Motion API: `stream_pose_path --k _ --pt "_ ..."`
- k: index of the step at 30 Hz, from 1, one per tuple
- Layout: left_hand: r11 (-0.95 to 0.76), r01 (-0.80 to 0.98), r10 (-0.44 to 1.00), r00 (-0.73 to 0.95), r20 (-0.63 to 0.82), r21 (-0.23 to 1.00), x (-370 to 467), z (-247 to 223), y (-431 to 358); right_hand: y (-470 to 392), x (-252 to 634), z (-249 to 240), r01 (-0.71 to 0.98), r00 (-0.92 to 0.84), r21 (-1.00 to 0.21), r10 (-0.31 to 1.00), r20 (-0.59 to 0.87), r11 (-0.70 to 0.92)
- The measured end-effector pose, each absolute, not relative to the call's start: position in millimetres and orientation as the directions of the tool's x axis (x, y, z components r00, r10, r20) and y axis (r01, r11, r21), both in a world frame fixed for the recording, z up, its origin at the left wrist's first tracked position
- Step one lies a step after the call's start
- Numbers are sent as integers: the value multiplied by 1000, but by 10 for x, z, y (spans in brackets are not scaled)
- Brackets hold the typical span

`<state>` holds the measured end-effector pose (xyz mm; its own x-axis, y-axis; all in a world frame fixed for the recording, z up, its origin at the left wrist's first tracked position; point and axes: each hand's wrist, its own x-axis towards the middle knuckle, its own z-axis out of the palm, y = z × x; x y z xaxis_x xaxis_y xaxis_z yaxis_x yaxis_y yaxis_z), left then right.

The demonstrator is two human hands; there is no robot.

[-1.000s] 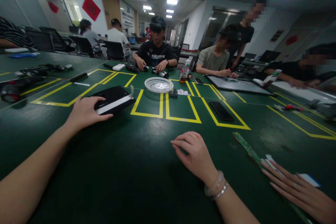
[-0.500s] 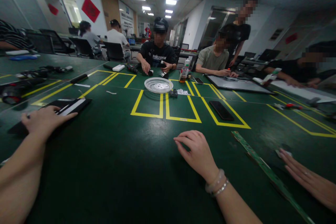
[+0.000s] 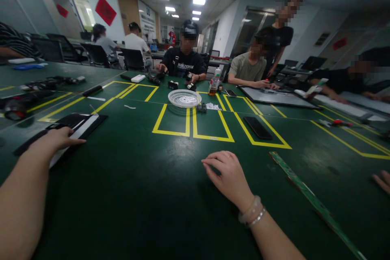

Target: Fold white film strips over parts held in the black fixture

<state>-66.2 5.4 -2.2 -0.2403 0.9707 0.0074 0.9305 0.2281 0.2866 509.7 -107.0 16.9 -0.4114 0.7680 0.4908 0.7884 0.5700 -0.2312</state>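
Observation:
My left hand [image 3: 56,142] lies over a flat black object [image 3: 36,132] with a long white strip [image 3: 87,124] along it, on the left of the green table. Its thumb is stretched out across the strip; the other fingers are partly hidden behind the hand. What the black object is, I cannot tell. My right hand [image 3: 227,172], with two bracelets at the wrist, rests on the table near the middle. Its fingers are curled and its thumb tip meets them, with nothing visible in between. A long green circuit board [image 3: 307,195] lies to the right of this hand.
Ahead are a white plastic basket [image 3: 184,98], a black phone [image 3: 257,127] in a yellow taped frame, and a bottle [image 3: 214,85]. Another person's fingers [image 3: 383,180] show at the right edge. Several people sit around the table, and one stands behind.
My left hand has moved slightly nearer to me, baring more of the black object and the strip's lower end. The other person's hand at right has drawn back. My right hand stays still.

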Motion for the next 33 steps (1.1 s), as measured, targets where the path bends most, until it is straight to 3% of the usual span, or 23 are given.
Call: stream_pose_path --k 4,10,14,17,24,29,33 --pt "321 915 947 -309 -88 245 -649 -11 81 -1066 5079 173 788 -419 -216 759 499 577" --pt "287 941 958 -285 -41 178 -293 244 0 -1077 5071 163 783 -423 -219 757 498 582" --pt "-69 963 997 56 58 260 302 378 -61 -1094 5065 159 732 -461 -231 716 525 641" --pt "-396 841 918 377 127 369 850 380 -144 -1111 5035 149 677 -513 -227 670 536 700" --pt "-702 531 660 735 154 474 1831 318 -600 -1194 4894 100 647 -575 -314 715 399 695" --pt "-732 459 613 766 192 503 1972 282 -687 -1204 4896 80 670 -504 -466 814 287 579" --pt "-628 622 766 600 231 467 1666 291 -455 -1084 5048 85 609 -311 -666 902 298 430"
